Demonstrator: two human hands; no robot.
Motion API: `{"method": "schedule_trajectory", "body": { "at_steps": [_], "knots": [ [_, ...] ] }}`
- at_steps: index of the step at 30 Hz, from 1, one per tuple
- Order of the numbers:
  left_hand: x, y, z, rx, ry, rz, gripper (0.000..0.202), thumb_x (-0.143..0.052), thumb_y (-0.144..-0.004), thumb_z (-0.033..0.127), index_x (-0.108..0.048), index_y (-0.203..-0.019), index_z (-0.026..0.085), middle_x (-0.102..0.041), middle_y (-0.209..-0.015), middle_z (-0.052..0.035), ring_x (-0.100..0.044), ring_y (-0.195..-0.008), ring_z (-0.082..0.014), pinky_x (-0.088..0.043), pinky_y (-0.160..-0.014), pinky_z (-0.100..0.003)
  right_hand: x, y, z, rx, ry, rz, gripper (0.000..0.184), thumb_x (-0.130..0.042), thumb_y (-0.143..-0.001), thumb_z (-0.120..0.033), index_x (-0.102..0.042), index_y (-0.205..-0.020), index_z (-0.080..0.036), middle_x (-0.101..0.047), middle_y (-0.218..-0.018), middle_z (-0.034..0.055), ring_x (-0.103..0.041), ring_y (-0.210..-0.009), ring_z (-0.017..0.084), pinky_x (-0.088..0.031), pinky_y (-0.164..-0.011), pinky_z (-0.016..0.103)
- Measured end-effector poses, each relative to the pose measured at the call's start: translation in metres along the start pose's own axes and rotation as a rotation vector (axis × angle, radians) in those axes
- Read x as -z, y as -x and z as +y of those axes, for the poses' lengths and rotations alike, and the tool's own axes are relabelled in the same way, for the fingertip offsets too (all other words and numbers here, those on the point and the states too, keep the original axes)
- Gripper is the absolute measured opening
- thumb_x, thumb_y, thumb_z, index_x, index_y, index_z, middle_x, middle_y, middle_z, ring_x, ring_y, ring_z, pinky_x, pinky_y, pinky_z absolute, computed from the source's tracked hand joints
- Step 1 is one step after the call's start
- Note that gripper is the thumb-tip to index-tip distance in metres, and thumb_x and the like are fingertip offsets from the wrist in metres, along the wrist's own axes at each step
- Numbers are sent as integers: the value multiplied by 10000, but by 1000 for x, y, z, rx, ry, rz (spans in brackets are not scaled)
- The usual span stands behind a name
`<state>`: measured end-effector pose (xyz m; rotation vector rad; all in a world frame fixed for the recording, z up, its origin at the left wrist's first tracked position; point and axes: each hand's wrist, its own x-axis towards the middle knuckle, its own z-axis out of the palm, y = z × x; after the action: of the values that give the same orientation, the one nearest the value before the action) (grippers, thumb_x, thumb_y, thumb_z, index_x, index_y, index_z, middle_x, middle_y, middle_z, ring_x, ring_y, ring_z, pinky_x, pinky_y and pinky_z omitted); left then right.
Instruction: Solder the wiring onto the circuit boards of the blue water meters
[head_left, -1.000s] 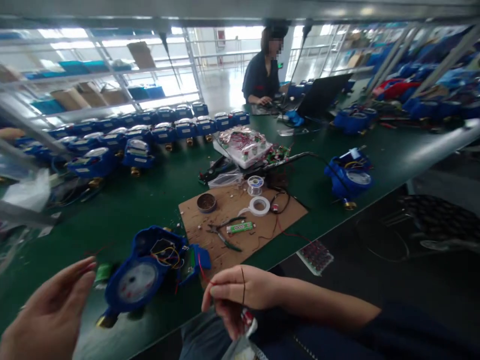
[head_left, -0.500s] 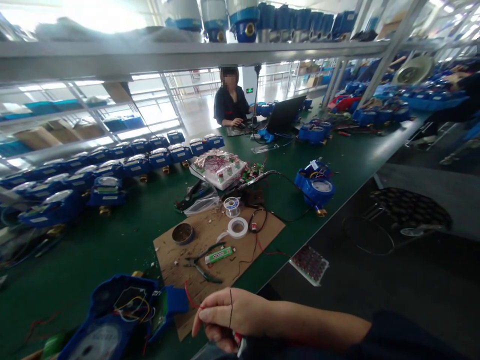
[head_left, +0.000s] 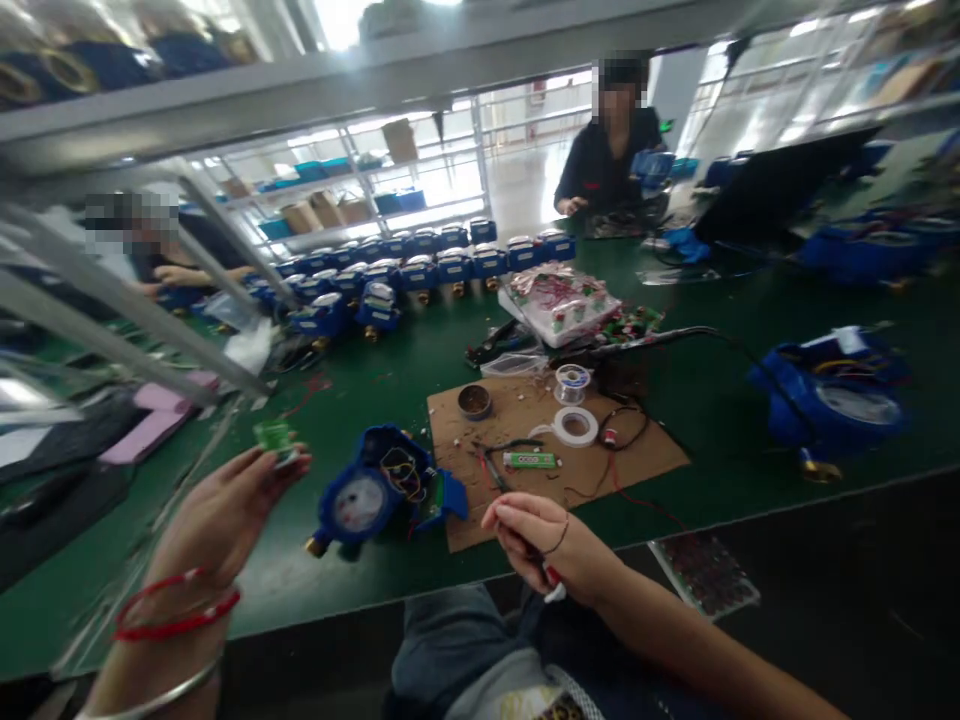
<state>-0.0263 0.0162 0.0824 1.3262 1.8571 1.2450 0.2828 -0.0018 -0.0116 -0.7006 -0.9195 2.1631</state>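
My left hand (head_left: 225, 505) is raised over the left side of the bench, its fingers pinched on a small green piece (head_left: 274, 437) that looks like a circuit board, though blurred. My right hand (head_left: 529, 535) is closed at the bench's front edge. From its fingertips a thin red wire (head_left: 485, 468) runs up toward the cutting pliers (head_left: 496, 470). A small red-and-white piece (head_left: 553, 582) pokes out below the palm; its kind is hidden. Between my hands lies an opened blue meter (head_left: 360, 500) with yellow wires inside and its lid (head_left: 450, 495) to the right.
On a cardboard sheet (head_left: 465, 530) are a glue tube-like green item (head_left: 531, 460), white tape (head_left: 575, 427), a solder spool (head_left: 572, 383) and a round tin (head_left: 475, 402). Behind stands a foam tray (head_left: 559, 330) with wired parts. Another blue meter (head_left: 832, 390) sits right. Two people work across the bench.
The view has swung left. My left hand has come into view with the small green piece in its fingers. My right hand stays closed near the bench edge.
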Motion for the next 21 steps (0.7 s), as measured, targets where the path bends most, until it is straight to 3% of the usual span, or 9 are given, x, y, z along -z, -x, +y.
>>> {"method": "schedule_trajectory", "body": {
  "at_steps": [1,3,6,7,10,13,16,19,21],
  "knots": [
    [-8,7,0,78,169,-96,259,-551,-906,320,-601,-1037,103,-708,-996,-30,-650,-900,-139,-531,-883,-320,-3,-3,-5,14,-13,23,376,-569,-876,-507,-576,-937,-136,-409,-618,-82,-378,-369,4,-224,-331,136],
    [-38,25,5,153,378,-311,409,-663,-839,339,-560,-1161,109,-685,-1078,-94,-670,-863,-167,-556,-826,-302,-11,-7,-15,54,1,57,424,-533,-884,-553,-561,-998,-145,-392,-635,-83,-357,-392,4,-229,-344,134],
    [-94,57,16,123,432,-599,450,-702,-820,367,-533,-1174,145,-677,-1060,-113,-674,-900,-209,-567,-806,-324,-18,-8,-29,111,211,88,443,-574,-864,-542,-526,-1079,-157,-414,-604,-91,-346,-384,16,-243,-347,145],
    [-111,66,19,87,437,-662,427,-702,-821,375,-538,-1149,159,-672,-1061,-104,-665,-926,-208,-562,-822,-323,-18,-8,-32,132,292,119,439,-605,-851,-519,-522,-1086,-158,-432,-594,-91,-354,-385,21,-256,-351,148],
    [-144,85,26,-15,431,-658,349,-644,-867,381,-544,-1138,185,-632,-1129,-95,-629,-1000,-196,-542,-871,-306,-12,0,-40,176,401,230,421,-651,-826,-482,-537,-1080,-166,-458,-575,-88,-367,-392,29,-288,-361,153],
    [-154,87,30,-77,450,-689,368,-630,-876,367,-543,-1193,203,-519,-1312,-121,-619,-1015,-197,-535,-900,-325,-1,17,-53,202,441,318,410,-649,-824,-488,-555,-1081,-183,-450,-560,-93,-340,-364,26,-273,-340,158],
    [-149,83,32,-134,424,-673,362,-616,-886,355,-555,-1220,227,-434,-1391,-114,-604,-1060,-206,-503,-974,-358,8,44,-88,314,513,476,376,-671,-811,-457,-565,-1067,-202,-471,-590,-85,-332,-362,19,-238,-336,160],
    [-136,78,25,-130,315,-666,265,-558,-917,376,-629,-1116,215,-487,-1332,-107,-588,-1094,-221,-498,-976,-355,25,68,-152,680,618,715,297,-655,-828,-394,-577,-1025,-186,-420,-561,-85,-328,-380,12,-187,-375,178],
    [-124,76,16,-113,242,-646,260,-533,-924,405,-668,-1022,205,-544,-1262,-103,-579,-1108,-232,-508,-951,-341,49,73,-205,954,819,922,301,-556,-892,-368,-561,-1084,-137,-422,-602,-75,-305,-407,-8,-218,-429,212]
  ]
}}
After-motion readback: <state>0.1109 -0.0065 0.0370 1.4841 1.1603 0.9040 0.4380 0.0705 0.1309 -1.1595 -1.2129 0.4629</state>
